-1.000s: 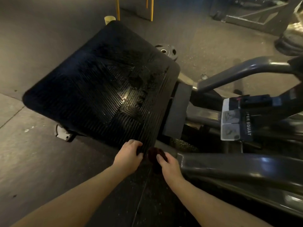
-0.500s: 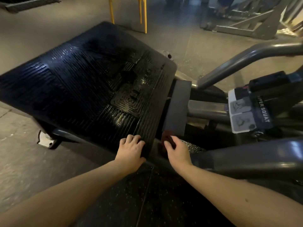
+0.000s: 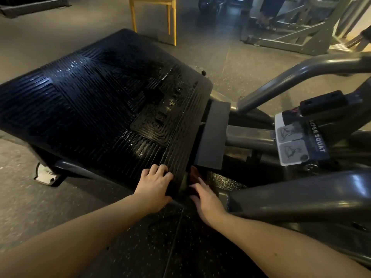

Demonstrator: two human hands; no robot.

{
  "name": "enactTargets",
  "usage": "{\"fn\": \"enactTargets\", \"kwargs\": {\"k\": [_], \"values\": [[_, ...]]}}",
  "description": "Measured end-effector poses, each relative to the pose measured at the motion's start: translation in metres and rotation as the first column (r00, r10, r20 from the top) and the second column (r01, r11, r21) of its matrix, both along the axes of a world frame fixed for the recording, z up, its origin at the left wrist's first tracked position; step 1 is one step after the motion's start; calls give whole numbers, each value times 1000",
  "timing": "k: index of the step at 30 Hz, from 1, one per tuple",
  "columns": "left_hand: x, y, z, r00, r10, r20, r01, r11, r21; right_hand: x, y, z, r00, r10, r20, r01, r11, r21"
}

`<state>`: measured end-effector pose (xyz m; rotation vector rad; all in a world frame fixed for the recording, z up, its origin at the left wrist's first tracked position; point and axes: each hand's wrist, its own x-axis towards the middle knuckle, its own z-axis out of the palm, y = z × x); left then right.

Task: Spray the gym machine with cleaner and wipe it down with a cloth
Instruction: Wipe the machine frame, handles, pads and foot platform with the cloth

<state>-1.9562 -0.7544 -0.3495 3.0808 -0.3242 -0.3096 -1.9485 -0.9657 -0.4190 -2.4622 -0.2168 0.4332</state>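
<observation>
L hand grips footplate at near-right corner, fingers curled. R hand flat, fingers straight, presses dark red cloth vs. footplate's right edge.

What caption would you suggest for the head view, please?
Left hand grips ribbed footplate; right hand presses dark cloth beside it.

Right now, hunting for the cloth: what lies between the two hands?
Head view: the corner of the footplate and a dark red cloth lie between left hand and right hand.
</observation>
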Motion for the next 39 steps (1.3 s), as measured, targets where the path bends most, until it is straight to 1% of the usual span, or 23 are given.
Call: {"fn": "enactTargets", "kwargs": {"k": [3, 5, 6, 7, 8, 9, 11, 13, 15, 16, 18, 20, 22, 23, 25, 27, 29, 32, 33, 34, 36, 38, 39], "values": [[0, 0, 2, 1000, 1, -7, -1, 1000, -5, -4, -39, -13, 997, -80, 0, 79, 987, -140], [0, 0, 4, 1000, -5, -19, 5, 1000, -5, -3, -44, -13, 990, -141, 1, 137, 963, -232], [1, 0, 5, 1000, -6, -19, 6, 1000, -5, -1, -37, -9, 984, -179, 7, 176, 957, -231], [1, 1, 6, 1000, -3, -20, 2, 1000, -3, 0, -26, -7, 981, -192, 15, 191, 962, -195], [2, 1, 6, 1000, 0, -24, 0, 1000, -2, 1, -13, -7, 984, -173, 37, 176, 976, -129], [4, 1, 6, 1000, 2, -28, -2, 1000, -2, 0, -1, -5, 991, -118, 69, 122, 991, -51], [7, 1, 6, 999, 14, -30, -14, 1000, -2, -4, 14, -2, 991, 49, 125, -56, 997, 49], [11, 2, 5, 999, 19, -29, -19, 1000, -7, -7, 12, 5, 979, 151, 138, -161, 985, 63], [14, 2, 5, 999, 16, -36, -17, 1000, -10, -7, -3, 3, 981, 175, 90, -175, 985, -9], [14, 2, 6, 999, 16, -37, -16, 1000, -7, -6, -12, -1, 988, 146, 54, -143, 988, -58], [14, 1, 8, 999, 17, -43, -17, 1000, 1, 0, -27, -7, 1000, 23, -15, -25, 992, -127], [15, 2, 9, 999, 21, -46, -20, 1000, 6, 8, -26, -5, 996, -91, -18, 86, 978, -188], [16, 2, 10, 998, 26, -49, -26, 1000, 2, 11, -8, 3, 990, -142, -3, 139, 974, -178], [16, 3, 9, 998, 28, -53, -28, 1000, -1, 10, 2, 4, 993, -121, -1, 119, 984, -132], [16, 3, 9, 998, 26, -52, -26, 1000, 4, 2, 19, 6, 999, 8, 38, -8, 1000, -16], [17, 4, 7, 999, 24, -48, -24, 1000, 8, -6, 20, 8, 991, 121, 50, -123, 992, 39], [18, 5, 7, 999, 22, -49, -22, 1000, 10, -8, 6, 7, 976, 210, 55, -211, 977, 15], [19, 5, 7, 998, 18, -61, -17, 1000, 25, -4, -29, 1, 949, 314, 34, -309, 946, -100], [19, 5, 7, 998, 16, -62, -14, 1000, 27, -1, -38, 1, 952, 305, 19, -300, 946, -122], [19, 5, 9, 998, 12, -57, -10, 1000, 25, 3, -43, 4, 970, 244, 9, -240, 961, -137], [18, 7, 12, 999, 5, -47, -5, 1000, 13, 14, -43, 17, 998, 18, 64, -11, 994, -107], [15, 10, 18, 1000, 3, -30, -3, 1000, 2, 30, -31, 35, 966, -221, 131, 216, 975, 53], [12, 13, 21, 1000, 6, -14, -6, 1000, -1, 37, -22, 45, 941, -299, 155, 278, 949, 148]]}}
